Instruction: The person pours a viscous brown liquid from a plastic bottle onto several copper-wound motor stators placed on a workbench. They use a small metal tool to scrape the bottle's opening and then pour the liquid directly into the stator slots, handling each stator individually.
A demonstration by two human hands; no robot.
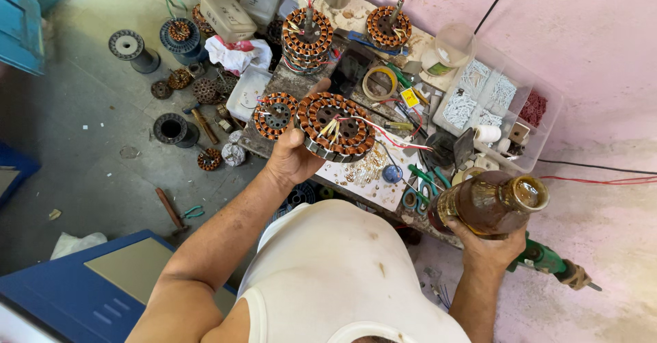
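Here a stator (pixel 335 126) was gripped in the left hand (pixel 293 157) and a brown bottle (pixel 489 204), apparently varnish, clasped by the right hand (pixel 487 247); careful tilting seemed called for.

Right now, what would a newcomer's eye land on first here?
The left hand holds a copper-wound stator over the cluttered workbench, mid-frame. Lower right, the right hand grips a brown glass bottle lying sideways. More wound stators stand at the bench's far end, and empty wire spools sit on the floor at left.
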